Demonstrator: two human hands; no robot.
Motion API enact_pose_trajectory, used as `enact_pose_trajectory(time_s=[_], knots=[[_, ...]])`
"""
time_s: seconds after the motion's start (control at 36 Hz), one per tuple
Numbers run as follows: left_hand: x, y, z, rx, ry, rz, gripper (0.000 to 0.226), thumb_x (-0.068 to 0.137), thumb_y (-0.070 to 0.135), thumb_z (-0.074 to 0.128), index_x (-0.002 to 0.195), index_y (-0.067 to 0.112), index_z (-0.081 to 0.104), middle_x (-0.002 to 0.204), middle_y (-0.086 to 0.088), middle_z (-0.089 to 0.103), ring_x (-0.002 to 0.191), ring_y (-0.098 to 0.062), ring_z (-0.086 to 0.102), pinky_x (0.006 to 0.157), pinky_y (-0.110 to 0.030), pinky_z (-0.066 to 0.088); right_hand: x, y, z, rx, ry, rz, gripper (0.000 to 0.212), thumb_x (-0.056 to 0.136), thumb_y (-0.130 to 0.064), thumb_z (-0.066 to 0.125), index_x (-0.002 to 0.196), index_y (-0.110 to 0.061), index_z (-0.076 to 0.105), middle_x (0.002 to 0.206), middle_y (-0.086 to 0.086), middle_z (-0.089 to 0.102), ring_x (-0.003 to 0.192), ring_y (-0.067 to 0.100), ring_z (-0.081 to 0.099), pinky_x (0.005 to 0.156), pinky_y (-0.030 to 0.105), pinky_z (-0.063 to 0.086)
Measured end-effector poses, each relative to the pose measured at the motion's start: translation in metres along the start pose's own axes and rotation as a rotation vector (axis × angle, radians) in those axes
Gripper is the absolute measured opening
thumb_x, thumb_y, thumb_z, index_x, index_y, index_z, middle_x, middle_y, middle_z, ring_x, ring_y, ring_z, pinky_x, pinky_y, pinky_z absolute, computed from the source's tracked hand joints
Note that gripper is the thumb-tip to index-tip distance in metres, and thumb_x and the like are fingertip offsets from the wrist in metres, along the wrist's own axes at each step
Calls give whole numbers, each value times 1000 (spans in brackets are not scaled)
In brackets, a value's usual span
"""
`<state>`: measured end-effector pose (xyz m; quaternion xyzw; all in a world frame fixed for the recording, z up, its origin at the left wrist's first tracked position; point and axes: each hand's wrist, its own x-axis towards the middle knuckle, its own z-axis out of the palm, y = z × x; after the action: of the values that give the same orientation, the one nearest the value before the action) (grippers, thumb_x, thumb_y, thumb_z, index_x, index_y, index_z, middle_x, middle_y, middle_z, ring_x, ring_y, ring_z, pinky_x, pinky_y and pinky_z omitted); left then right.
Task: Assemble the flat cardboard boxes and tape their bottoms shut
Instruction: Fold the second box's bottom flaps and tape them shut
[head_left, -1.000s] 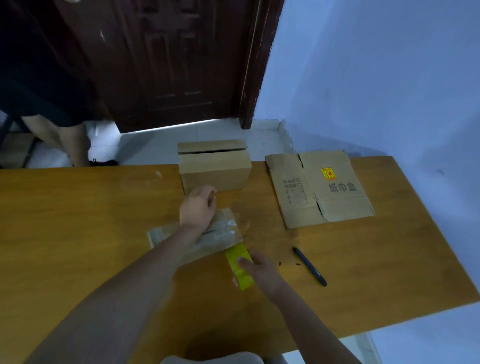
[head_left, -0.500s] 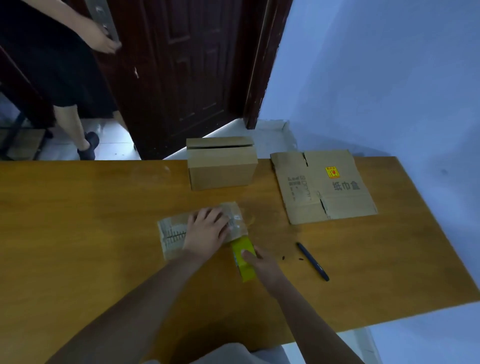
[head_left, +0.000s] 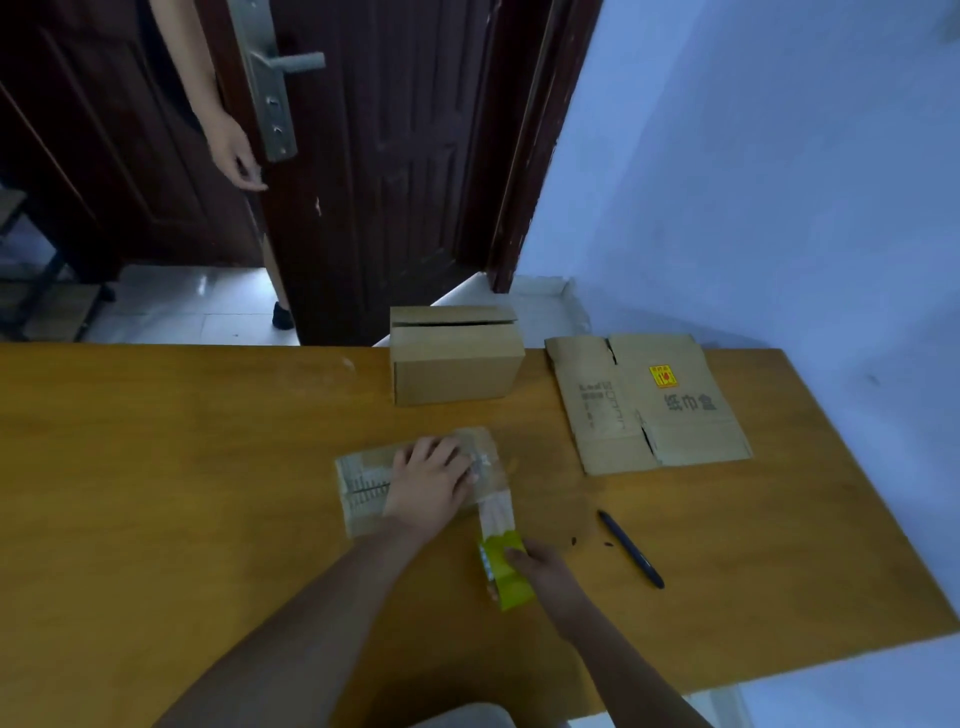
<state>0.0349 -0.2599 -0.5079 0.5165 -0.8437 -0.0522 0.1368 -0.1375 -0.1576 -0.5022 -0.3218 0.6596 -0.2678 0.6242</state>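
A small cardboard box (head_left: 363, 486) lies in the middle of the wooden table (head_left: 156, 493), its top shiny with clear tape. My left hand (head_left: 431, 480) presses flat on it with spread fingers. My right hand (head_left: 545, 571) grips a yellow-green tape dispenser (head_left: 506, 569) just in front of the box. A strip of clear tape (head_left: 496, 512) runs from the dispenser up to the box's right end. An assembled box (head_left: 454, 358) stands at the table's far edge. A flat unfolded box (head_left: 649, 402) with a yellow sticker lies to the right.
A dark pen (head_left: 631, 549) lies on the table right of my right hand. Beyond the table a dark wooden door (head_left: 374, 156) stands ajar, with another person's hand (head_left: 236, 153) by its edge. A pale blue wall (head_left: 753, 182) borders the right side.
My right hand has pulled the dispenser toward me, drawing out a strip of tape from the box. My left hand came down from the far box onto the near box. The other person moved nearer the door.
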Motion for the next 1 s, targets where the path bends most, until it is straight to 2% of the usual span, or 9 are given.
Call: enact_pose_trajectory(time_s=[0.25,0.31,0.39,0.47,0.56,0.67,0.81,0.92,1.0], knots=[[-6,-10,-7,-2,-173,127,65,66,54,40,115,17,63,123,-6,57,117,-25,37,81,-49,51,-14,10,-5,-94,86,-66,25,96,-13,53,97,8,66,79,16,66,64,19,66,60,27,53],[-5,-9,-9,5,-217,129,72,72,53,30,127,15,56,135,-8,49,126,-26,29,93,-53,44,-15,11,-6,-92,103,-76,34,94,-24,57,97,9,65,79,17,65,66,21,65,59,28,53],[-7,-5,-9,-1,-324,90,85,73,56,10,145,17,32,153,-3,22,135,-22,2,110,-47,18,-20,8,-9,-145,146,-118,72,71,-63,67,87,7,62,70,14,60,63,26,60,59,35,47],[-3,0,-11,22,-350,31,68,88,53,24,147,20,22,154,0,13,141,-24,2,112,-43,14,-21,1,-14,-155,214,-144,40,85,-42,65,72,-4,63,58,-3,59,57,14,59,54,23,46],[3,9,-14,6,-361,-47,63,93,46,38,147,20,21,154,0,10,142,-26,3,113,-44,13,-15,-7,-20,-194,261,-206,47,81,-50,63,66,-5,58,57,-4,54,56,11,55,55,28,43],[6,15,-11,-15,-344,-116,63,93,46,39,148,20,21,155,0,11,142,-26,4,113,-45,13,-2,-10,-32,-311,265,-203,41,88,-41,62,64,-8,57,54,-7,53,53,10,53,56,35,42],[4,20,-10,5,-348,-140,65,93,47,41,149,21,20,155,1,11,142,-26,4,112,-44,14,12,1,-38,-411,248,-140,64,61,-86,50,75,-24,52,75,-2,53,70,16,53,62,27,40],[5,21,-10,-17,-347,-168,66,92,48,43,148,20,23,155,0,14,142,-25,4,112,-43,13,18,-1,-40,-523,201,-110,44,89,-52,54,70,-13,51,65,1,47,60,13,46,55,29,33],[5,23,-10,-20,-357,-194,67,91,50,42,149,21,22,155,0,13,142,-25,3,112,-44,12,27,4,-44,-566,160,-28,40,92,-50,51,75,-16,59,68,-2,54,66,12,53,59,29,40]])
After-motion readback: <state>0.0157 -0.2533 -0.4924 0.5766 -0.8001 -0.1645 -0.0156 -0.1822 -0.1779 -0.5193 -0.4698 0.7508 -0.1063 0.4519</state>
